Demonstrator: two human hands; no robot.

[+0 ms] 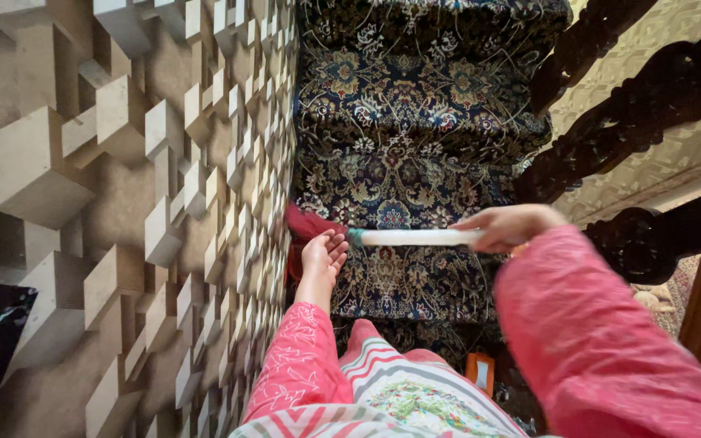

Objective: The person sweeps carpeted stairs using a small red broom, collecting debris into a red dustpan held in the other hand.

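1. The person stood on a staircase laid with dark blue floral-patterned carpet (415,122), looking down the steps, both arms in pink embroidered sleeves.

2. The right hand (511,227) was closed around one end of a slim white stick-like handle with a teal tip (411,237), held level across the stairs. What lay at the gripped end I could not tell; the hand hid it.

3. The left hand (324,253) hung open, fingers loosely apart and palm up, holding nothing, just beside the teal tip but, as far as I could tell, not touching it.

4. I judged the handle light and stiff: it stayed straight while gripped at one end only. Its smooth white surface looked liable to slip, so a second hold near the teal end seemed the sensible place.

5. A piece of red cloth (306,223) lay against the wall at the step's edge, near the left hand. It looked soft and limp.

6. Room was narrow. On the left rose a beige wall of jutting square blocks (123,203), with hard corners close to the left wrist. On the right stood a dark carved wooden banister (634,105). The level handle spanned much of the gap between.

7. A small orange object (480,371) sat low by the person's striped clothing.
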